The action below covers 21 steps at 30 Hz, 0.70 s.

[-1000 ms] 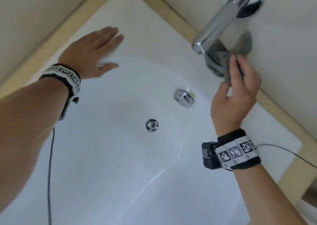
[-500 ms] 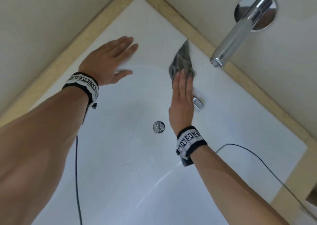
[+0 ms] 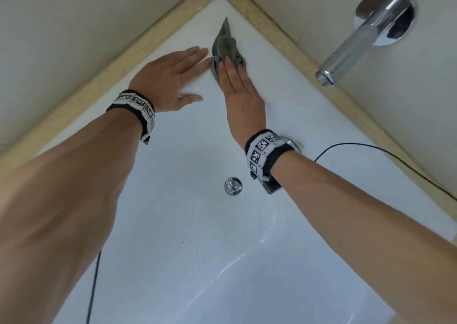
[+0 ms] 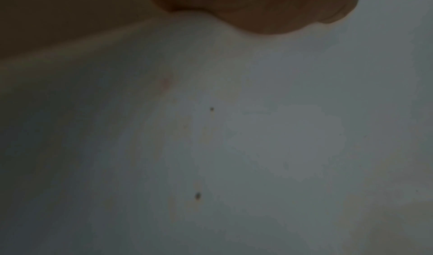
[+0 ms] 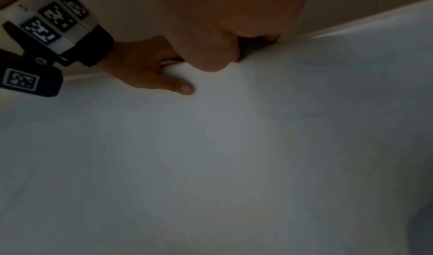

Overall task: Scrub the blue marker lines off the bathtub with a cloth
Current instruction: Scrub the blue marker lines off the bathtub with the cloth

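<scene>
Since half a second ago the right hand (image 3: 238,89) and the grey cloth (image 3: 223,49) have slid from near the tub's overflow knob up toward the far corner of the bathtub (image 3: 309,116), at about 12 o'clock in the head view, and the cloth now lies just beside the left hand's fingertips. A second ago that same hand held the cloth bunched up under the spout (image 3: 346,51); now it lies flat. The left hand (image 3: 170,81) has kept its place on the tub ledge.

The right hand's fingers are straight and close together, pressing the cloth down on the white ledge, the wrist pointing back toward 5 o'clock. The cloth's pointed end sticks out beyond the fingertips toward the corner. The left hand is spread flat, palm down, fingers toward 1 o'clock and thumb out toward 3 o'clock, holding nothing.

The drain (image 3: 233,186) sits at 6 o'clock from the hands. No blue lines can be made out; the wrist views are dim.
</scene>
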Each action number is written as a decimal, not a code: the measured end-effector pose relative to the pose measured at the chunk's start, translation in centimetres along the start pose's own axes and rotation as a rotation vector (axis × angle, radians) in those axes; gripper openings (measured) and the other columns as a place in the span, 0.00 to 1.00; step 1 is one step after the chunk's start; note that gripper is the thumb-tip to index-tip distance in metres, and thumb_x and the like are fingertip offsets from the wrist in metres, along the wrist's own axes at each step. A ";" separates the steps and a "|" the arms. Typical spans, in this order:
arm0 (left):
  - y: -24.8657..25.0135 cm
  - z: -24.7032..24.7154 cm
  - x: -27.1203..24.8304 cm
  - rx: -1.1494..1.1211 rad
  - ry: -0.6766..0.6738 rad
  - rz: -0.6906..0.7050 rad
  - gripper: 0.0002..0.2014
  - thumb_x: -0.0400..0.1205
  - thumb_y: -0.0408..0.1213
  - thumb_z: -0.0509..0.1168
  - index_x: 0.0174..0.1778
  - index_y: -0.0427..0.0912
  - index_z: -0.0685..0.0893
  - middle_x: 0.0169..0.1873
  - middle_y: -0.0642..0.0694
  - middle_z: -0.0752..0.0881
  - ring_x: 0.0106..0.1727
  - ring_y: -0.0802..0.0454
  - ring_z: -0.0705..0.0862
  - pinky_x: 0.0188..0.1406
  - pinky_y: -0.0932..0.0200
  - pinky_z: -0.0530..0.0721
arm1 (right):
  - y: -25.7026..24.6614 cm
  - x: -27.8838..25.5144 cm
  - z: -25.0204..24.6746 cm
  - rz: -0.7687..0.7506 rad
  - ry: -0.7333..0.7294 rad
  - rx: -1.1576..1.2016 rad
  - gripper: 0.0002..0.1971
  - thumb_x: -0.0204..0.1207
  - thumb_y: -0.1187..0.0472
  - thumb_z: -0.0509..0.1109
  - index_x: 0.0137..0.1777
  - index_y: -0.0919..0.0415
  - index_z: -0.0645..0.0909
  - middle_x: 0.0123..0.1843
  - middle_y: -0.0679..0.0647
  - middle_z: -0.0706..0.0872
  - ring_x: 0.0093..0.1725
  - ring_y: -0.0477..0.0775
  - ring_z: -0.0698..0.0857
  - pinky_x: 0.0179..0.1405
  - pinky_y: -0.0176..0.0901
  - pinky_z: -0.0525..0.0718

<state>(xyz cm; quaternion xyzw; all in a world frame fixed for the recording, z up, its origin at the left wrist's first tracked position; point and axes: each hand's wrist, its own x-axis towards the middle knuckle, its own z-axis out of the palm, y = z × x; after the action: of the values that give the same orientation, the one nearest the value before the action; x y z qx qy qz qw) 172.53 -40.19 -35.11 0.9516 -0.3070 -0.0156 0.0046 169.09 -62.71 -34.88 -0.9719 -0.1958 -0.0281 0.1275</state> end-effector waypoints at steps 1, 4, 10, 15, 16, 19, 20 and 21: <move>0.4 -0.3 -0.1 0.018 -0.019 -0.021 0.39 0.86 0.61 0.56 0.88 0.48 0.49 0.87 0.47 0.52 0.87 0.47 0.53 0.84 0.45 0.60 | 0.2 0.1 -0.1 -0.022 -0.013 0.002 0.34 0.77 0.72 0.40 0.85 0.63 0.61 0.85 0.54 0.63 0.83 0.58 0.64 0.79 0.45 0.70; 5.1 -0.2 -1.4 0.010 -0.005 -0.365 0.41 0.86 0.54 0.61 0.88 0.50 0.43 0.88 0.47 0.47 0.88 0.44 0.48 0.85 0.44 0.55 | 0.8 0.5 -0.7 -0.074 -0.114 -0.030 0.34 0.79 0.75 0.47 0.86 0.61 0.55 0.87 0.53 0.58 0.85 0.58 0.60 0.79 0.45 0.69; 26.6 1.6 -7.2 -0.322 -0.247 -0.770 0.37 0.87 0.43 0.59 0.88 0.45 0.46 0.87 0.47 0.40 0.87 0.42 0.47 0.82 0.44 0.63 | 3.3 1.3 -3.6 -0.357 -0.305 -0.036 0.40 0.76 0.82 0.50 0.87 0.58 0.52 0.88 0.53 0.53 0.86 0.57 0.54 0.80 0.47 0.65; 40.8 1.4 -16.5 -0.703 -0.711 -0.690 0.28 0.91 0.48 0.48 0.88 0.52 0.50 0.87 0.55 0.47 0.85 0.49 0.60 0.81 0.46 0.66 | 9.5 -0.1 -7.0 -0.655 -0.442 -0.099 0.40 0.76 0.82 0.54 0.87 0.57 0.55 0.88 0.52 0.52 0.86 0.56 0.55 0.73 0.50 0.72; 42.7 1.2 -18.2 -0.744 -0.776 -0.692 0.28 0.91 0.50 0.47 0.88 0.53 0.51 0.87 0.56 0.50 0.85 0.50 0.61 0.81 0.46 0.65 | 10.6 -1.0 -7.6 -0.711 -0.458 -0.203 0.39 0.77 0.80 0.58 0.86 0.57 0.56 0.88 0.52 0.53 0.86 0.55 0.55 0.74 0.49 0.72; 47.2 1.2 -22.5 -0.788 -0.911 -0.716 0.29 0.90 0.58 0.43 0.87 0.54 0.54 0.86 0.57 0.57 0.84 0.53 0.62 0.82 0.50 0.63 | 13.0 -4.4 -8.8 -0.778 -0.569 -0.419 0.25 0.85 0.67 0.56 0.82 0.55 0.69 0.86 0.52 0.61 0.84 0.55 0.61 0.82 0.50 0.63; 48.4 1.1 -23.9 -0.800 -0.939 -0.736 0.30 0.89 0.60 0.42 0.87 0.55 0.55 0.85 0.57 0.59 0.84 0.54 0.62 0.82 0.51 0.62 | 13.2 -5.5 -9.3 -0.751 -0.618 -0.466 0.22 0.86 0.64 0.55 0.80 0.55 0.72 0.85 0.54 0.64 0.83 0.55 0.63 0.82 0.51 0.63; 49.5 0.8 -25.2 -0.810 -0.959 -0.761 0.31 0.88 0.62 0.42 0.87 0.55 0.57 0.85 0.57 0.60 0.84 0.54 0.62 0.82 0.51 0.62 | 13.7 -6.6 -9.2 -0.748 -0.601 -0.498 0.21 0.87 0.63 0.55 0.78 0.57 0.74 0.83 0.55 0.67 0.82 0.56 0.66 0.81 0.52 0.64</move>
<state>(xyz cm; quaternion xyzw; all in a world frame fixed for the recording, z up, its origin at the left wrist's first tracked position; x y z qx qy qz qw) 123.14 -65.64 -34.28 0.8048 0.1061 -0.5429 0.2152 168.24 -79.76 -29.92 -0.8019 -0.5438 0.1622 -0.1869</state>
